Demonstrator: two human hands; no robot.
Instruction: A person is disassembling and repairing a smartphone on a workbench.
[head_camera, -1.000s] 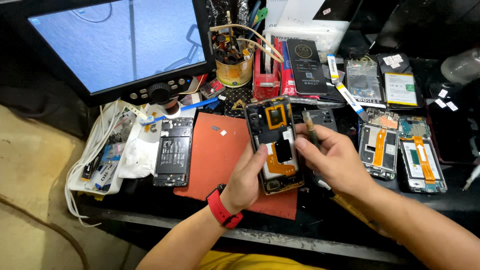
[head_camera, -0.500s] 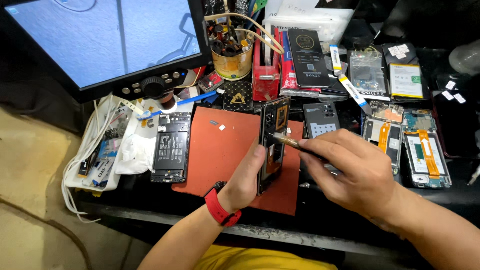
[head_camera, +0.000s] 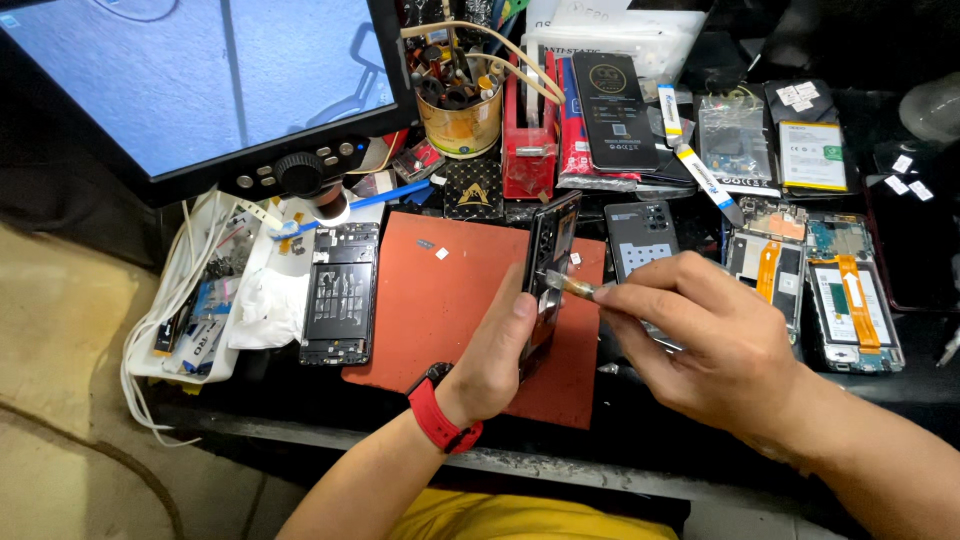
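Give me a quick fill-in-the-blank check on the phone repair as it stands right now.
1. The left hand holds the opened phone tilted up on its ____ over the mat.
2. The right hand presses a thin ____ against the phone.
3. The mat under the phone is ____ in colour.
4. The left wrist wears a ____ band.

Missing words: edge; tool; red; red

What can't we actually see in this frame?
Head view only:
- Opened phone: stands edge-on, so its inside is hidden; left hand covers its lower part.
- Tool: handle buried in right hand; tip too small to identify.
- Monitor: cut off by top edge.
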